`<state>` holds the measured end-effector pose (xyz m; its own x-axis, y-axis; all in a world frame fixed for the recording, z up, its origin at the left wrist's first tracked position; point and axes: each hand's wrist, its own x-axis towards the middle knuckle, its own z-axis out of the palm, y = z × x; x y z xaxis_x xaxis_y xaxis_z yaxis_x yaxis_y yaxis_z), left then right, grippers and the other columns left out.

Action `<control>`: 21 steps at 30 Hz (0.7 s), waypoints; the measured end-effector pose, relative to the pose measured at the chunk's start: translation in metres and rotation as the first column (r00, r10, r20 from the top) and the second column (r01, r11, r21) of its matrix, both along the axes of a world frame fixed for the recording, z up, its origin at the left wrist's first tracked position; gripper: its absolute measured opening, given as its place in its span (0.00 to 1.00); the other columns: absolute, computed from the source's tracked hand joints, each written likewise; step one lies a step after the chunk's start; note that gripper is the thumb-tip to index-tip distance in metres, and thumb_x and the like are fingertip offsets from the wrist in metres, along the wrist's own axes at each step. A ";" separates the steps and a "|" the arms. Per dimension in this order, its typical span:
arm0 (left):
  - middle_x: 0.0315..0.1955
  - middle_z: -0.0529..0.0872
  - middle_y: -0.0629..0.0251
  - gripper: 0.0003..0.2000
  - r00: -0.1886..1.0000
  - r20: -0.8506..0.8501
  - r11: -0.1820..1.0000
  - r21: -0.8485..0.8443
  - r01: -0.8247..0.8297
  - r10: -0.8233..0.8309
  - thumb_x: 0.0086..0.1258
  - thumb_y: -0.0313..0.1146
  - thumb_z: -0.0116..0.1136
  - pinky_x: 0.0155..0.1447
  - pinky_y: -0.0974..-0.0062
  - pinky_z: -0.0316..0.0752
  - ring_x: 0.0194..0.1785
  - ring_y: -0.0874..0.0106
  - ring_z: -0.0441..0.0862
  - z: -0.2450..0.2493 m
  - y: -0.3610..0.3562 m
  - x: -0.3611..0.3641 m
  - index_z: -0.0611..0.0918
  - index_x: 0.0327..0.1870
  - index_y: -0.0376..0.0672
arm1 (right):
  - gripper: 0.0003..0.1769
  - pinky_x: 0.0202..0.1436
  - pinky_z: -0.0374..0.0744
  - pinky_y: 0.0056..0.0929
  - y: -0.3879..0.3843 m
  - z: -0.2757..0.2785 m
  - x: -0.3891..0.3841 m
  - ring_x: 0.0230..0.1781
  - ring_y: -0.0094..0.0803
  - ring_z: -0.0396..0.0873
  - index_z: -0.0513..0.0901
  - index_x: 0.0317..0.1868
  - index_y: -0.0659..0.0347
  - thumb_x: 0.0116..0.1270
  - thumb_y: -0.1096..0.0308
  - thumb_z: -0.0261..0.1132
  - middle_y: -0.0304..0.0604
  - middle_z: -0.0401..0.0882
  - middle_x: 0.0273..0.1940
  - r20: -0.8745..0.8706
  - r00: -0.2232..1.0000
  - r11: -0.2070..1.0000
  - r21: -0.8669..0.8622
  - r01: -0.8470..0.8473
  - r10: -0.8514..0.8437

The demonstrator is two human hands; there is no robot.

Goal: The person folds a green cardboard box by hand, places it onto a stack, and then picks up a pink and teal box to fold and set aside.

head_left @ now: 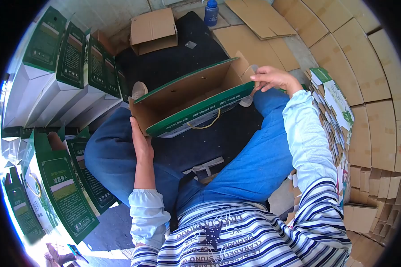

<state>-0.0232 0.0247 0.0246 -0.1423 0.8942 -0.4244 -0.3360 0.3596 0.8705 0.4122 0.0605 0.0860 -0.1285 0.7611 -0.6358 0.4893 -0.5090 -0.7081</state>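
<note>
A green and white cardboard carton (199, 111) is held in front of me above my lap, its top open and its brown inside showing. A yellow cord handle (209, 126) hangs from its near side. My left hand (141, 141) grips the left end, partly hidden against the carton's wall. At the opposite end, my right hand (272, 79) has its thumb and fingers at the upper corner, beside a raised brown end flap (241, 66).
Green and white cartons (71, 58) stand in a row at left, with more (62, 191) below. An open brown box (153, 31), a blue bottle (211, 13) and flat cardboard (260, 18) lie ahead. Brown boxes (363, 58) and stacked folded cartons (332, 107) line the right.
</note>
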 end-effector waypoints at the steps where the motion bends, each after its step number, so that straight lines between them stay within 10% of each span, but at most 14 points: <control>1: 0.60 0.72 0.64 0.32 1.000 0.002 1.000 -0.002 0.003 -0.003 0.72 0.61 0.36 0.65 0.67 0.60 0.63 0.69 0.67 -0.004 0.000 -0.002 0.68 0.65 0.43 | 0.23 0.39 0.79 0.21 -0.001 -0.001 0.000 0.40 0.25 0.80 0.75 0.42 0.59 0.62 0.47 0.64 0.37 0.78 0.37 -0.013 1.000 1.000 0.017 0.012 -0.011; 21: 0.62 0.71 0.63 0.30 0.999 -0.038 0.999 0.029 0.020 -0.019 0.74 0.57 0.35 0.66 0.68 0.57 0.65 0.70 0.65 -0.026 0.001 -0.007 0.67 0.65 0.41 | 0.10 0.36 0.77 0.19 -0.007 -0.014 0.006 0.36 0.22 0.79 0.74 0.38 0.60 0.66 0.63 0.62 0.36 0.79 0.34 -0.010 0.997 0.975 0.211 -0.067 0.070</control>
